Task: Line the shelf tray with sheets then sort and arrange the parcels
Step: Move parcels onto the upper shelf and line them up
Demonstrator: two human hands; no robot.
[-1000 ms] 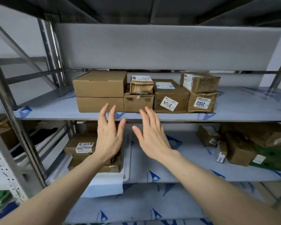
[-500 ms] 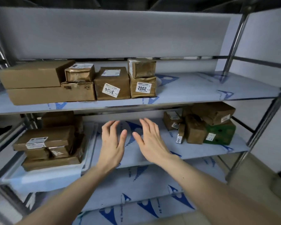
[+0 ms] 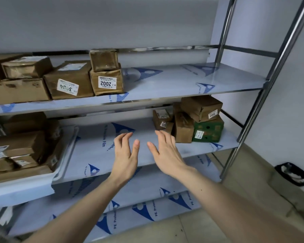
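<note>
My left hand and my right hand hover side by side over the bare middle of the film-covered middle shelf, fingers loosely spread, holding nothing. To the right of my right hand sits a cluster of brown parcels with a green box and a parcel labelled 3003 on top. At the left, a white tray holds stacked brown parcels. On the upper shelf stand parcels labelled 3004 and 2002.
Steel uprights bound the rack on the right. The upper shelf's right half carries only blue-printed film. Lower shelves carry the same film. A black object lies on the floor by the white wall.
The view has swung right and down, from the upper shelf to the middle one. Both hands have lowered to the middle shelf and their fingers have relaxed slightly.
</note>
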